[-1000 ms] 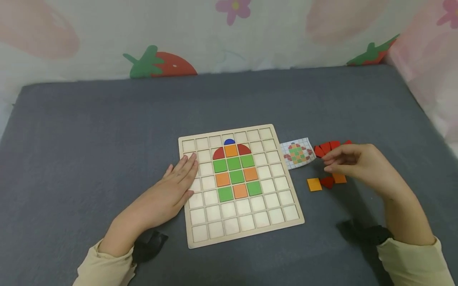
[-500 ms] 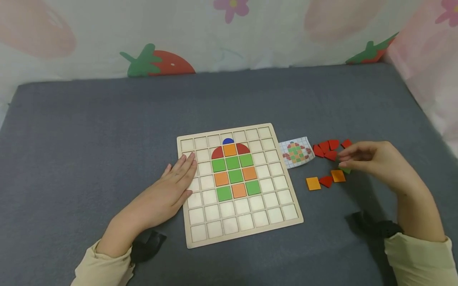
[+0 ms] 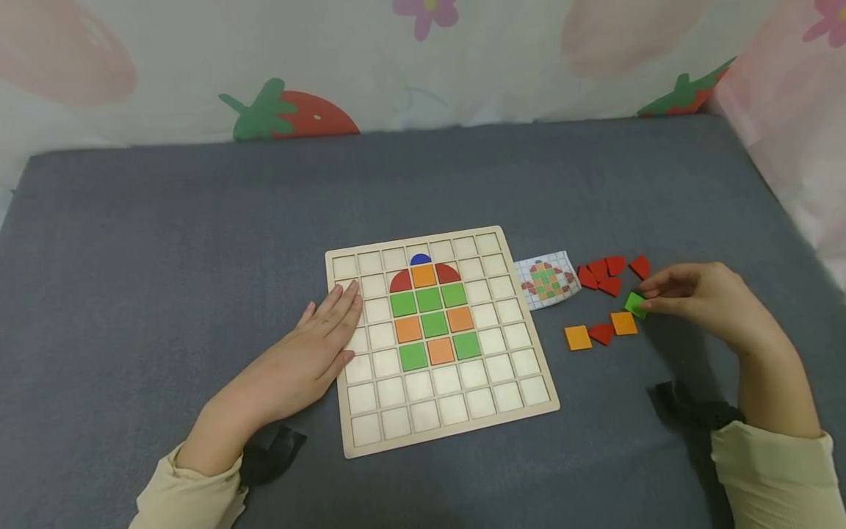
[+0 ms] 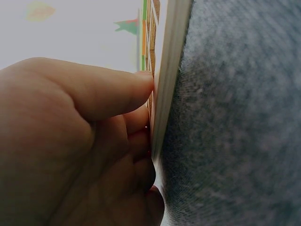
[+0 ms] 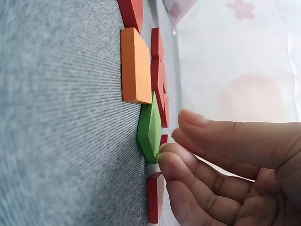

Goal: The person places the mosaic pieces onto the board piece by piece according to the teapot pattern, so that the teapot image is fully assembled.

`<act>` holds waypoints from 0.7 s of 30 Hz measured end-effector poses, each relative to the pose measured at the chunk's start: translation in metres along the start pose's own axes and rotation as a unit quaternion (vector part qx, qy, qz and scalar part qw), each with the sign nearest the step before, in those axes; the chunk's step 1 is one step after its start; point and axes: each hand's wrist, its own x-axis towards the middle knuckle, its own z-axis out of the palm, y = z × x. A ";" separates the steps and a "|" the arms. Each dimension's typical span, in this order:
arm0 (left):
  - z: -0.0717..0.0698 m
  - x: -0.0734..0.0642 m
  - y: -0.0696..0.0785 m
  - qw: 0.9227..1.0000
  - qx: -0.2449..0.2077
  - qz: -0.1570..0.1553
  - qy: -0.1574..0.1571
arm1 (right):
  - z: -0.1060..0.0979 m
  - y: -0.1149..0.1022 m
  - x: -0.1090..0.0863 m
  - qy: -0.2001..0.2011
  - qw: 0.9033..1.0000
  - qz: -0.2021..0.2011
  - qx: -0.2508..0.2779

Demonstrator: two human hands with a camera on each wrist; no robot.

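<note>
My left hand lies with straight fingers over the left edge of a wooden grid board. The left wrist view shows its thumb against the board's rim. Green, orange, red and blue pieces fill several cells in the board's upper middle. Off to the right, my right hand is at a loose green square tile, fingertips at its edge. In the right wrist view the thumb stands apart from the fingers, with the green tile lying on the cloth just past them.
A small printed pattern card sits against the board's right side. Several red pieces lie beyond it. Closer in are an orange tile, a red piece and a yellow-orange tile. A patterned curtain hangs behind the table.
My right hand has shifted right, from above the loose pieces to the green tile, uncovering that tile and the red pieces. The left hand keeps its place on the board.
</note>
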 end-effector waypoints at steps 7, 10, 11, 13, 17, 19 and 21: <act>-0.001 0.000 0.000 1.000 -0.002 0.003 -0.002 | 0.001 0.003 0.004 -0.012 1.000 0.016 -0.015; -0.001 -0.001 0.000 1.000 -0.003 0.004 -0.003 | 0.002 0.003 0.005 -0.008 1.000 0.015 -0.025; -0.001 -0.001 0.000 1.000 -0.003 0.004 -0.002 | 0.003 0.003 0.006 -0.008 1.000 0.014 -0.026; -0.002 -0.001 0.000 1.000 -0.004 0.003 -0.002 | 0.004 0.002 0.006 -0.006 1.000 0.010 -0.029; -0.001 0.000 0.000 1.000 -0.003 0.003 0.000 | 0.006 0.001 0.007 -0.004 0.999 0.001 -0.038; -0.001 0.000 0.000 1.000 -0.004 0.002 0.000 | 0.006 0.000 0.007 -0.003 0.999 -0.001 -0.042; -0.001 0.000 0.000 1.000 -0.004 0.004 0.000 | 0.007 -0.001 0.007 -0.002 0.999 -0.003 -0.041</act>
